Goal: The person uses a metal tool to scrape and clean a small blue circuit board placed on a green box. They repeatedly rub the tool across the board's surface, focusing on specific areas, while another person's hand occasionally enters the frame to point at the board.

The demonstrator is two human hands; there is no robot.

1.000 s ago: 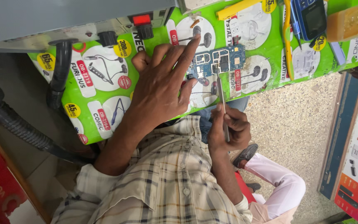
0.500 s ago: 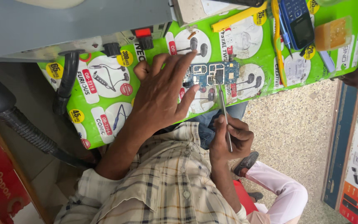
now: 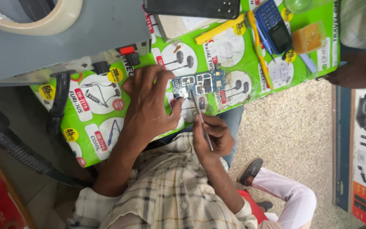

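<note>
My left hand (image 3: 149,106) lies spread, palm down, on the green printed tabletop (image 3: 94,140), its thumb and fingertips pressing the near left end of one small blue circuit board (image 3: 200,83) that lies flat just past my knuckles. My right hand (image 3: 210,135) is curled shut around one thin metal tweezer tool (image 3: 201,121), pinched between thumb and forefinger, whose tip slants up to touch the board's near edge beside my left thumb. Beyond the board I count one dark blue keypad phone (image 3: 274,27), one yellow plastic pry stick (image 3: 219,29) lying near it, one orange sponge block in a clear case (image 3: 308,38) and one black flat slab (image 3: 191,7) at the far edge. To the left stands one grey metal box (image 3: 64,38) with one red switch (image 3: 126,50), one roll of beige tape (image 3: 34,19) on top and one black ribbed hose (image 3: 18,148) running from its front. At the right edge another person's hand (image 3: 356,70) rests by the tabletop corner.
</note>
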